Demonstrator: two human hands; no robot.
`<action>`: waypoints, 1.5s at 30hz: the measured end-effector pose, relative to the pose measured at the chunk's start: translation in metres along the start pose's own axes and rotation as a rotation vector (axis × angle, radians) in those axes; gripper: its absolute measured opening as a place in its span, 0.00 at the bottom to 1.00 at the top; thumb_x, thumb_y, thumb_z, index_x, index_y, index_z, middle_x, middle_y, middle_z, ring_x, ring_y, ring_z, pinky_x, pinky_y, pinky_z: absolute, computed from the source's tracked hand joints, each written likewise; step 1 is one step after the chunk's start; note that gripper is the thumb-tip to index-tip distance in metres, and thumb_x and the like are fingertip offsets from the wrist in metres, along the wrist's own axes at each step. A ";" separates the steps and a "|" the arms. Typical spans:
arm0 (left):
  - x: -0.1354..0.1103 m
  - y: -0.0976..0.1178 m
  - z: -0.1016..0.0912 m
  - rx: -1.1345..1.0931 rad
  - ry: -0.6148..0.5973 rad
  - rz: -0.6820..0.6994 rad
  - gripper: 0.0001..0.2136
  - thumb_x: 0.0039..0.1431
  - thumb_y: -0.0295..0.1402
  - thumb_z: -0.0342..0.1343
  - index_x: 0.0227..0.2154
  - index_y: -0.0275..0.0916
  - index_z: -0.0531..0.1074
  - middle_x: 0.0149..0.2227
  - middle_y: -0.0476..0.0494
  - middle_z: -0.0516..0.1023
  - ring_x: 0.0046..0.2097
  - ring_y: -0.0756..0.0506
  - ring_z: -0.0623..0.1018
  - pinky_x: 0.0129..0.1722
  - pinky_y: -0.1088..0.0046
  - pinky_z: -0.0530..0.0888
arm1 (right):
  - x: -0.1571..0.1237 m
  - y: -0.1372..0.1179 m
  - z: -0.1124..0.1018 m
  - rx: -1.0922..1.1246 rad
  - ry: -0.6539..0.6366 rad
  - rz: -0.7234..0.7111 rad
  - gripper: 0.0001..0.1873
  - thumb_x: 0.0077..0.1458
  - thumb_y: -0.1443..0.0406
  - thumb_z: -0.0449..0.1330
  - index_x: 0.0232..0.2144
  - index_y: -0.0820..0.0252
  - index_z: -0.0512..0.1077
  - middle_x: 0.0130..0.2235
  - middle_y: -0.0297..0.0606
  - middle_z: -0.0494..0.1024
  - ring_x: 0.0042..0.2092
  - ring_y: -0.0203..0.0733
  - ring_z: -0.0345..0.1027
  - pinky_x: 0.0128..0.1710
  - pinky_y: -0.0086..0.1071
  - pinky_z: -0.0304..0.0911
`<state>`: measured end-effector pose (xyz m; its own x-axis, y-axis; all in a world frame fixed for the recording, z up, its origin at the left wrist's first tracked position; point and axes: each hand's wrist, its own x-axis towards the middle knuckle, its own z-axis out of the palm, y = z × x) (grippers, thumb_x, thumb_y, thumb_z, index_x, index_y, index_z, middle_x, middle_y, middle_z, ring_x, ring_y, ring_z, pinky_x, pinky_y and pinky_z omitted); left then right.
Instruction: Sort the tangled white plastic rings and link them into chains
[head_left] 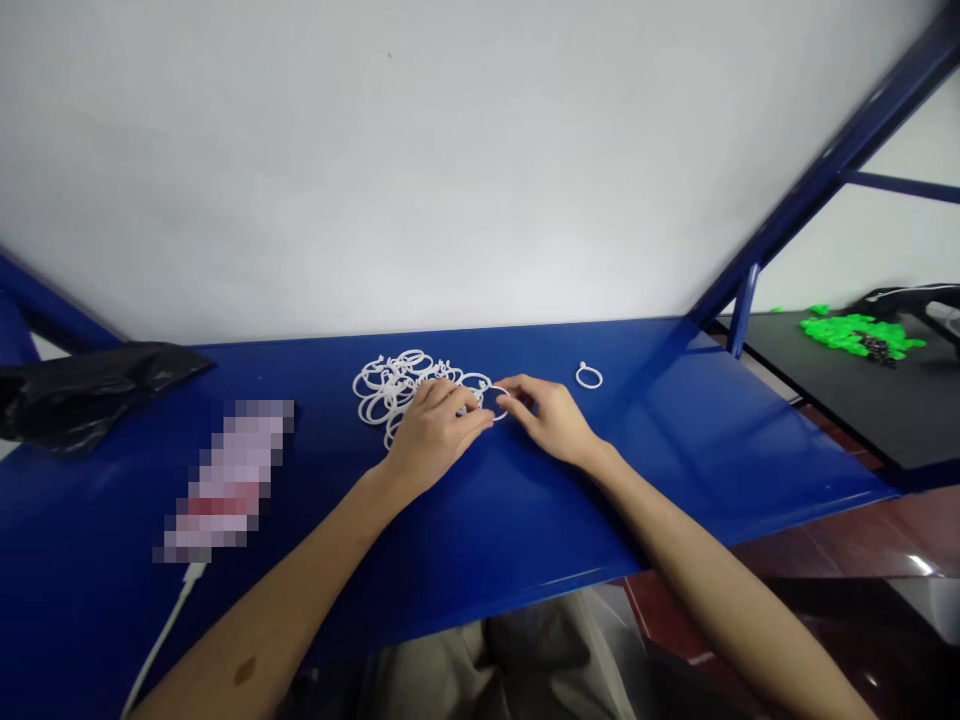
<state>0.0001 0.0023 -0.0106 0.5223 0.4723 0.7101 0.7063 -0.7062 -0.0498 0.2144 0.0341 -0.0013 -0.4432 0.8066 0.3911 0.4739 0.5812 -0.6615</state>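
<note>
A heap of several white plastic rings [390,385] lies on the blue table [675,440] near the wall. My left hand [435,430] rests on the heap's right side, fingers curled over the rings. My right hand [551,415] meets it from the right. Both hands pinch one white ring [495,398] between their fingertips. A single white ring [589,376] lies apart, just right of my right hand.
A blurred flat object [229,478] with a white cable [161,635] lies at the left. A black plastic bag [82,390] sits at the far left. A black table at the right carries green parts [855,332]. A blue frame post [825,170] rises at the right.
</note>
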 end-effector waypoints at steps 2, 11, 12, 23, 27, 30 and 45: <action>0.001 0.003 0.000 -0.073 -0.001 -0.032 0.06 0.65 0.35 0.59 0.42 0.42 0.77 0.34 0.47 0.77 0.39 0.44 0.72 0.43 0.64 0.68 | -0.002 -0.007 0.005 0.035 -0.003 0.003 0.10 0.68 0.61 0.55 0.42 0.59 0.75 0.33 0.34 0.81 0.32 0.36 0.74 0.37 0.31 0.67; -0.003 -0.012 0.003 -0.308 0.020 -0.349 0.04 0.64 0.36 0.61 0.35 0.44 0.77 0.33 0.51 0.81 0.41 0.44 0.73 0.45 0.64 0.70 | -0.006 -0.016 0.006 0.160 -0.134 0.002 0.11 0.68 0.60 0.55 0.38 0.59 0.74 0.30 0.32 0.79 0.30 0.34 0.71 0.33 0.27 0.64; -0.002 -0.012 0.002 -0.310 0.016 -0.362 0.04 0.64 0.36 0.61 0.33 0.44 0.77 0.32 0.51 0.81 0.41 0.44 0.73 0.45 0.64 0.69 | -0.007 -0.017 0.007 0.149 -0.158 -0.009 0.11 0.68 0.60 0.55 0.37 0.59 0.74 0.30 0.32 0.78 0.29 0.33 0.70 0.32 0.27 0.64; -0.006 -0.014 0.003 -0.321 -0.057 -0.335 0.08 0.65 0.33 0.58 0.29 0.43 0.76 0.33 0.51 0.82 0.41 0.43 0.72 0.46 0.62 0.67 | -0.012 -0.014 0.008 -0.011 -0.185 -0.302 0.12 0.71 0.62 0.51 0.42 0.59 0.73 0.40 0.40 0.81 0.40 0.39 0.75 0.41 0.31 0.68; -0.007 -0.014 0.007 -0.248 -0.114 -0.340 0.07 0.67 0.36 0.56 0.41 0.44 0.79 0.41 0.46 0.82 0.47 0.41 0.72 0.49 0.59 0.69 | -0.007 -0.009 0.010 -0.012 -0.148 -0.261 0.12 0.70 0.63 0.51 0.42 0.59 0.74 0.39 0.39 0.81 0.39 0.38 0.75 0.40 0.31 0.68; -0.009 -0.012 0.012 -0.150 -0.198 -0.286 0.17 0.67 0.38 0.56 0.57 0.44 0.72 0.54 0.42 0.79 0.55 0.38 0.71 0.56 0.53 0.68 | -0.001 0.001 0.007 -0.113 -0.062 -0.204 0.12 0.69 0.64 0.52 0.42 0.59 0.76 0.39 0.41 0.79 0.39 0.40 0.74 0.42 0.33 0.68; -0.007 -0.011 0.011 -0.068 -0.113 -0.195 0.05 0.66 0.30 0.56 0.35 0.42 0.77 0.36 0.45 0.82 0.45 0.39 0.73 0.48 0.58 0.69 | -0.001 0.066 -0.065 -0.637 0.304 0.745 0.10 0.63 0.63 0.57 0.41 0.58 0.76 0.44 0.48 0.78 0.43 0.51 0.74 0.42 0.42 0.66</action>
<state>-0.0063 0.0128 -0.0234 0.4321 0.6562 0.6186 0.7670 -0.6282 0.1306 0.2956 0.0787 -0.0033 0.2981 0.9278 0.2243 0.9052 -0.2002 -0.3750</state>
